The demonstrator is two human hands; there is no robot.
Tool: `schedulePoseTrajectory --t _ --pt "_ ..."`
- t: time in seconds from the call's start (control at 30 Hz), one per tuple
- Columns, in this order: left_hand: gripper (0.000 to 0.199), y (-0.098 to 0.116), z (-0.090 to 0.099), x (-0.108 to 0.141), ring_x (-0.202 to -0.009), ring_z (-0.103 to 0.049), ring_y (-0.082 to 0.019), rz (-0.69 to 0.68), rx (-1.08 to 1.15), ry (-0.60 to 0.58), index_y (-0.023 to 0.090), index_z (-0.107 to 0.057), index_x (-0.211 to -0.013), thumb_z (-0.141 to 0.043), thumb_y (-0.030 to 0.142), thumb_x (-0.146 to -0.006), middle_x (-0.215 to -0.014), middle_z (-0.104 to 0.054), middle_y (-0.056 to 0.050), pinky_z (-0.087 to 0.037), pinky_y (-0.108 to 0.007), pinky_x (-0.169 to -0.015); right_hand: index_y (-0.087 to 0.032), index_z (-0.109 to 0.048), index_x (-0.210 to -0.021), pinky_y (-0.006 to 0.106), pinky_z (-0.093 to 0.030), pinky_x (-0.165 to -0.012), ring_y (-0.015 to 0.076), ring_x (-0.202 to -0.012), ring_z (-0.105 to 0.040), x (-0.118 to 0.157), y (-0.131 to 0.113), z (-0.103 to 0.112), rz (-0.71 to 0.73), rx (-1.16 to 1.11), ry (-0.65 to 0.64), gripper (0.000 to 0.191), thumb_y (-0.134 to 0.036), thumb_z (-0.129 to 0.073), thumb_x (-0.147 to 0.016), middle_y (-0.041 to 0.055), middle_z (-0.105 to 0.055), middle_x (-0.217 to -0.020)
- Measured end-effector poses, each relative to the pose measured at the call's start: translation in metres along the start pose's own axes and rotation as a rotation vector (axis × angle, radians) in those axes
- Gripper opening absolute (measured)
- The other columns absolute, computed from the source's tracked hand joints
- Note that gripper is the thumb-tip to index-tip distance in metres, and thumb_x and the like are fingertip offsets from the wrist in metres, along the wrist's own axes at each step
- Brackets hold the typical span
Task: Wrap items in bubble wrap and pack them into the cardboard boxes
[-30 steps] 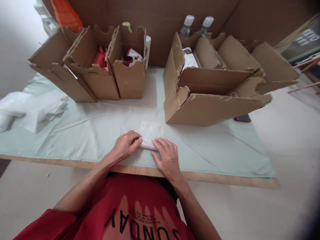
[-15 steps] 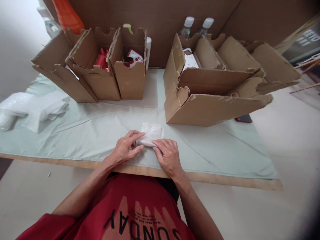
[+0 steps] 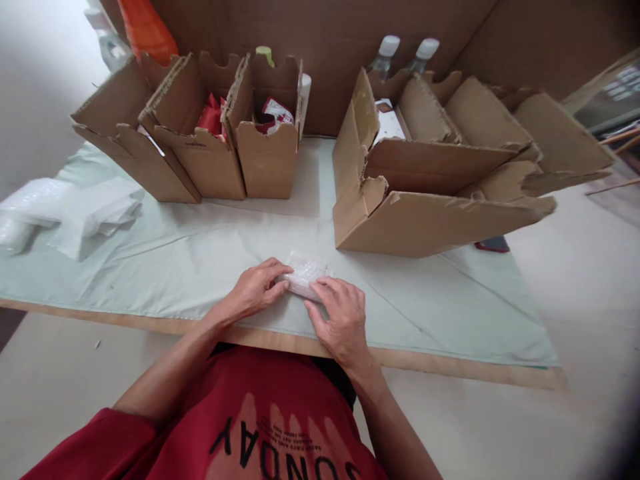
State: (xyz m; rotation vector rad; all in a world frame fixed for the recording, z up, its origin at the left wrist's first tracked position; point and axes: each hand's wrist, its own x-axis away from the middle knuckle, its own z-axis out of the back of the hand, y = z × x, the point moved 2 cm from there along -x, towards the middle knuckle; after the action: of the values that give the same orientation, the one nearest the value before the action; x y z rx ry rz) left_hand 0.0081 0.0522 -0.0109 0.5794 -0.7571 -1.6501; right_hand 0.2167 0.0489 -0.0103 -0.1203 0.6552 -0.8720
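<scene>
Lying between hands (image 3: pixel 256 287) (image 3: pixel 344 315): bubble wrap (image 3: pixel 303 272)

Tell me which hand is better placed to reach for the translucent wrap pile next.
Likely the left hand: the translucent wrap pile lies on that hand's side of the table. The right hand sits farther off, beyond the small bubble-wrap bundle that both hands touch.

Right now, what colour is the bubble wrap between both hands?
Translucent white bubble wrap, best in the head view.
</scene>
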Motion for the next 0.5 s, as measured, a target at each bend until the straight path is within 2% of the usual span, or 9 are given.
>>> schedulePoseTrajectory --t 0.1,0.2,0.33,0.43,0.5 --pt "0.036 0.002 -0.003 -0.004 -0.072 -0.059 -0.015 0.062 -0.045 0.047 0.019 -0.067 -0.125 -0.054 0.03 -0.094 -0.101 -0.068 -0.005 -0.049 -0.03 -0.072 -0.02 -0.066 -0.122 0.046 -0.042 -0.096 0.0295 -0.11 -0.059 -0.002 0.004 -0.008 0.027 0.043 -0.077 0.027 -0.022 -0.063 -0.095 0.0111 -0.07 -0.119" --pt "0.044 0.003 -0.008 -0.001 -0.064 -0.055 -0.013 0.109 -0.059 0.138 0.019 -0.061 -0.134 -0.055 0.031 -0.093 -0.105 -0.065 -0.006 -0.05 -0.03 -0.07 -0.02 -0.068 -0.118 0.045 -0.043 -0.094 0.0277 -0.105 -0.061 -0.003 0.012 -0.014 -0.005 0.022 -0.081 0.023 -0.021 -0.061 -0.096 0.0095 -0.073 -0.114" --pt "0.048 0.004 -0.011 0.01 -0.066 -0.056 -0.011 0.032 0.024 0.181 0.022 -0.055 -0.139 -0.057 0.036 -0.093 -0.119 -0.061 -0.008 -0.051 -0.028 -0.067 -0.022 -0.071 -0.112 0.042 -0.045 -0.09 0.0238 -0.096 -0.067 -0.002 0.014 -0.009 -0.086 -0.143 -0.084 0.019 -0.024 -0.056 -0.099 0.0062 -0.077 -0.105" --pt "0.048 0.006 -0.009 0.014 -0.069 -0.056 -0.012 -0.03 0.07 0.172 0.022 -0.058 -0.135 -0.061 0.041 -0.091 -0.12 -0.06 -0.009 -0.051 -0.027 -0.066 -0.023 -0.072 -0.11 0.04 -0.048 -0.087 0.0231 -0.091 -0.069 -0.001 0.013 -0.002 -0.148 -0.26 -0.123 0.021 -0.028 -0.054 -0.101 0.0055 -0.078 -0.1" --pt "0.046 0.008 -0.008 0.014 -0.069 -0.056 -0.011 -0.011 0.105 0.207 0.021 -0.06 -0.132 -0.062 0.042 -0.09 -0.119 -0.061 -0.009 -0.051 -0.027 -0.065 -0.024 -0.073 -0.109 0.04 -0.05 -0.087 0.0234 -0.09 -0.07 0.0 0.013 0.0 -0.202 -0.3 -0.133 0.022 -0.031 -0.054 -0.101 0.0056 -0.079 -0.099"
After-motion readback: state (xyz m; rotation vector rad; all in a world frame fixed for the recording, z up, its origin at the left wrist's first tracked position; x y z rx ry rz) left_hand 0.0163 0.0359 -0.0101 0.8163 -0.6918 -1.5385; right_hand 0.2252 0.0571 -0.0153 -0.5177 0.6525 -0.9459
